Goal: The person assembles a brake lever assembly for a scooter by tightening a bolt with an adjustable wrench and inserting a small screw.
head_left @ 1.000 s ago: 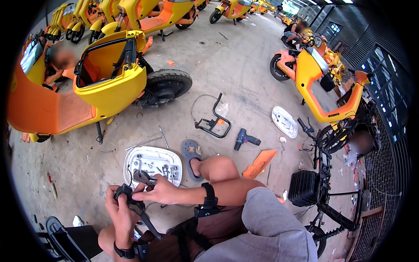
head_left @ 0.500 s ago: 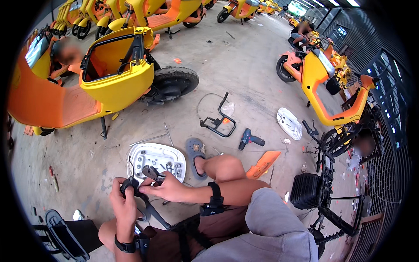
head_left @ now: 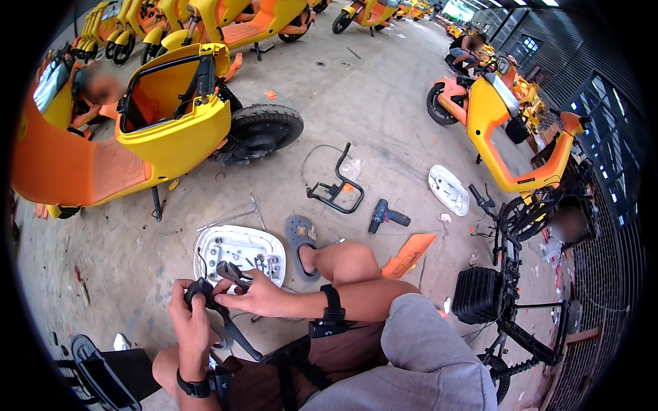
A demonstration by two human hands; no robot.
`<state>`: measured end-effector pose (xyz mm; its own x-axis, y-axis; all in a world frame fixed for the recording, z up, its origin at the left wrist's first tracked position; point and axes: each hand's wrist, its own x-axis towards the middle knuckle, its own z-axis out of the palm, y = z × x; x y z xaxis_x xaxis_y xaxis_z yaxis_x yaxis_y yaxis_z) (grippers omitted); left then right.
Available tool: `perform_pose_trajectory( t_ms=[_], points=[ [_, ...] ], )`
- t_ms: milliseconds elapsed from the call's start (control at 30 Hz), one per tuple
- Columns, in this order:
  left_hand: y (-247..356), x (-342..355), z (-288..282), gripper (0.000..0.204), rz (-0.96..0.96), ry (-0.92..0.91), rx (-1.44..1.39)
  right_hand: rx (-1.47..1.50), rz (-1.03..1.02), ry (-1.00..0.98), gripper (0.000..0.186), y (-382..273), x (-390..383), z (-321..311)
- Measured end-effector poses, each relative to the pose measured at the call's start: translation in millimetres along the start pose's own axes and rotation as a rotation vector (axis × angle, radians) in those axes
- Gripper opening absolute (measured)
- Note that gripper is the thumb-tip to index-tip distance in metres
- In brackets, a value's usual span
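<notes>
My left hand (head_left: 186, 322) is closed round the black housing of what looks like a brake lever (head_left: 238, 334), whose long arm slants down to the right above my lap. A thin black cable rises from the housing. My right hand (head_left: 266, 296) grips a grey metal tool that looks like pliers (head_left: 234, 273), its head pointing up and left. The fingertips of both hands meet near the housing, so the exact contact there is hidden. Just beyond the hands lies a white tray (head_left: 205, 241) with nuts, bolts and other small metal parts.
A T-shaped rod (head_left: 256, 209), a bent black tube frame (head_left: 356, 198), a cordless drill (head_left: 387, 216) and an orange panel (head_left: 410, 255) lie on the floor. A yellow scooter (head_left: 171, 147) stands at left; a stripped black frame (head_left: 510, 288) is at right. Other people crouch farther off.
The whole view has shifted slightly, so the surroundings sit a little farther left. Both hands keep their hold on the brake lever and pliers, with hardly any visible movement.
</notes>
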<state>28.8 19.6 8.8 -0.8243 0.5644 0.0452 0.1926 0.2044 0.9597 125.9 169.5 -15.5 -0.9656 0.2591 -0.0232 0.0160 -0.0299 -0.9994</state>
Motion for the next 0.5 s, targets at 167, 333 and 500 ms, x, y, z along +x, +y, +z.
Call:
perform_pose_trajectory(
  t_ms=[167,333,500],
  points=[
    [3.8,-0.9,2.0,0.004,0.017,-0.020,0.021,0.040,-0.026,0.037,0.023,13.6,-2.7,2.0],
    [5.2,-3.5,1.6,0.003,-0.024,-0.005,-0.033,0.004,0.144,-0.004,0.024,3.0,0.5,-0.9],
    [-3.5,0.0,-3.2,0.005,-0.044,-0.017,-0.076,-0.010,0.098,0.007,0.026,13.8,6.1,-1.2]
  ],
)
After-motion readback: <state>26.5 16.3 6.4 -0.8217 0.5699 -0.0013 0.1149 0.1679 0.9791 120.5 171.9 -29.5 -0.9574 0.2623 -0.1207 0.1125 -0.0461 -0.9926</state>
